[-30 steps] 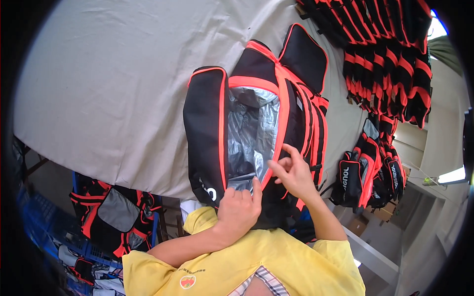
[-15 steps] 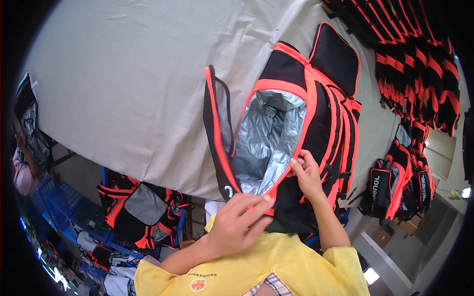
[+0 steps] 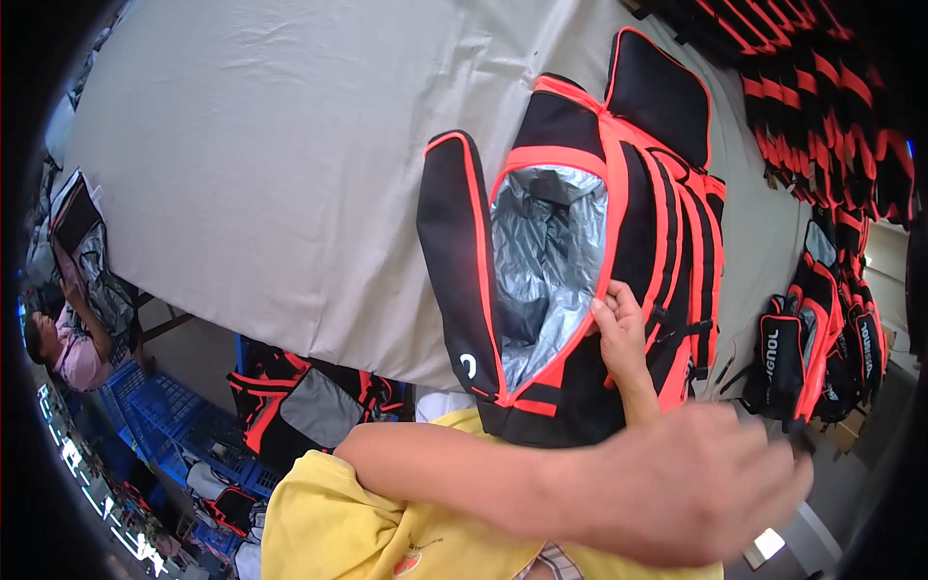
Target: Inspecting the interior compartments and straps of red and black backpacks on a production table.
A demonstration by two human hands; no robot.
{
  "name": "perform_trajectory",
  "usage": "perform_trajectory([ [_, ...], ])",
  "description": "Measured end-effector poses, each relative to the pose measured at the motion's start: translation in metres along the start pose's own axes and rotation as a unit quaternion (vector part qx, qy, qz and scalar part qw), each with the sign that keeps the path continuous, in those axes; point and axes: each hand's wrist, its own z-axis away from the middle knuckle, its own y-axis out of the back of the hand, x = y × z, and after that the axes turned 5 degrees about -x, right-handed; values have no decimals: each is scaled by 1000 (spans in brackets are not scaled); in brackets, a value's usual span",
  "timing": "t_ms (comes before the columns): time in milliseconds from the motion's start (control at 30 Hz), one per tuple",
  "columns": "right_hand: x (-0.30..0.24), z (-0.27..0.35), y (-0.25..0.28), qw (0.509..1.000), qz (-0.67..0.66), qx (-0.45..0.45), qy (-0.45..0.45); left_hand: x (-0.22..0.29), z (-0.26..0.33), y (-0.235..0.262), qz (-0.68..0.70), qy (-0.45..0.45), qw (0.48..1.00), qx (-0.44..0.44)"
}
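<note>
A black backpack with orange-red trim lies on the cloth-covered table in front of me. Its side compartment gapes wide, showing a crinkled silver lining. The unzipped flap is folded out to the left. At the right rim of the opening, my right hand is closed, thumb and fingers pinching the trimmed edge. My left forearm reaches across my body to the right, in front of my right forearm. My left hand is smeared by motion, away from the opening, so its fingers cannot be read.
Pale cloth covers the table. Stacked black-and-orange bag pieces lie at the far right, with more backpacks below. On the left, another bag sits by blue crates, and a person handles silver-lined material.
My left hand has left the lower edge of the opening and swung right across my body. The flap now lies more outward, its black outer face showing. My right hand still grips the rim.
</note>
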Motion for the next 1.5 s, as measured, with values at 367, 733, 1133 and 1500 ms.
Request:
perform_trajectory([
  [367,-29,16,-3,998,-30,52,10,-183,209,19,-436,557,628,-325],
  [733,-17,-60,-73,519,770,-351,119,-196,244,33,-417,541,710,-169],
  [1133,-99,-36,-84,727,627,-249,126,-188,254,32,-412,526,738,-94],
  [1500,-4,-68,-14,734,658,-45,163,-276,43,-27,-413,309,854,71],
])
